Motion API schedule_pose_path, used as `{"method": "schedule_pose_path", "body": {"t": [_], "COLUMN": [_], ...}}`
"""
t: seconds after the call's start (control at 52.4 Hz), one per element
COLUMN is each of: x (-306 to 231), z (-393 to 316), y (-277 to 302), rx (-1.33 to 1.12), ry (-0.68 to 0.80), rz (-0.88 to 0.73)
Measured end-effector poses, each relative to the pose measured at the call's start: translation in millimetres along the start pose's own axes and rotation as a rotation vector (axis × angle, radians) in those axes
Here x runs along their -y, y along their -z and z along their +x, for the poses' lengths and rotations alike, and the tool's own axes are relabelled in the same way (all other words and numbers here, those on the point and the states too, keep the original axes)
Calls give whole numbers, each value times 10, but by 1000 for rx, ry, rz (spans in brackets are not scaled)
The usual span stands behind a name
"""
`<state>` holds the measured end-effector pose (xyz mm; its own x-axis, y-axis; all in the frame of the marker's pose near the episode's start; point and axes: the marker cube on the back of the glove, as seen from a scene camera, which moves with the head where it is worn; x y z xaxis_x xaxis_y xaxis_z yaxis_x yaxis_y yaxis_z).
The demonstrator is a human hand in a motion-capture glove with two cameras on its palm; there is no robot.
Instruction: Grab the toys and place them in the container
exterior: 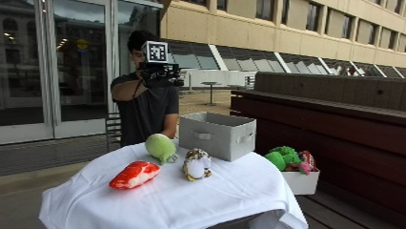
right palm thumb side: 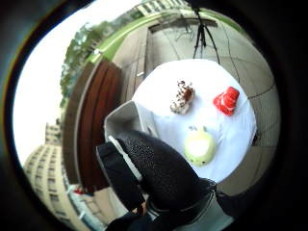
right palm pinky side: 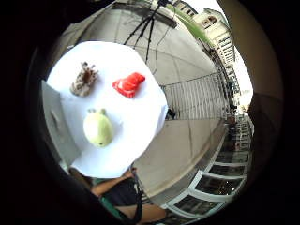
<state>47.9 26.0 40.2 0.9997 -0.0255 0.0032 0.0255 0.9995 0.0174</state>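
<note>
1. Toys lie spread apart on the white tablecloth (exterior: 171, 200), none touching another, so each can be taken singly: a red plush toy (exterior: 134, 175) nearest the table's front edge, a brown-and-white plush owl (exterior: 197, 164) standing upright beside it, and a pale green plush toy (exterior: 160, 147) further back, close to the person
2. Container, a grey fabric bin (exterior: 218, 134) with an open top and slot handles in its walls, stands at the table's back just beside the green toy; nothing shows above its rim, so I judge that no toy has gone in yet
3. Materials look soft throughout: the red toy is long and rounded with white patches, the owl is shaggy and mottled, the green one is smooth and egg-shaped with two small bumps at one end; all should give under the fingers and be easy to pinch
4. Gloved right hand (exterior: 160, 74) is raised at head height, well above the table and holding nothing; a black finger (right palm thumb side: 159, 168) reaches across the thumb-side palm view, but how far the fingers are curled I cannot tell
5. Off the table, a small white box (exterior: 299, 181) on the wooden bench holds more plush toys, green among them, well apart from the bin
</note>
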Motion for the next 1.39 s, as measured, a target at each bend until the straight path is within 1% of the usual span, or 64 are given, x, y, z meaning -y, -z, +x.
{"method": "schedule_pose_path", "body": {"t": [0.172,0.191,0.248,0.267,0.306,0.382,0.439,0.535,0.592,0.668,0.764,0.974,1.108,1.261,1.394], "x": [-179,-210,-307,-317,-322,-426,-495,-592,-671,-684,-898,-994,-1097,-1172,-1205], "z": [43,33,-36,-34,6,-15,4,19,10,-15,2,83,102,99,89], "y": [-354,-392,-463,-517,-675,-930,-1127,-1476,-1689,-1927,-2144,-2493,-2663,-2709,-2634], "rx": [-19,-23,-24,-23,-23,-21,-23,-10,-6,-15,-5,-21,6,39,57], "ry": [-42,-67,-207,-205,-124,-112,-33,16,4,-107,-3,-37,-17,-27,-67], "rz": [-19,-39,-151,-159,-117,-97,-82,-145,-182,-144,-287,-404,-458,-441,-373]}}
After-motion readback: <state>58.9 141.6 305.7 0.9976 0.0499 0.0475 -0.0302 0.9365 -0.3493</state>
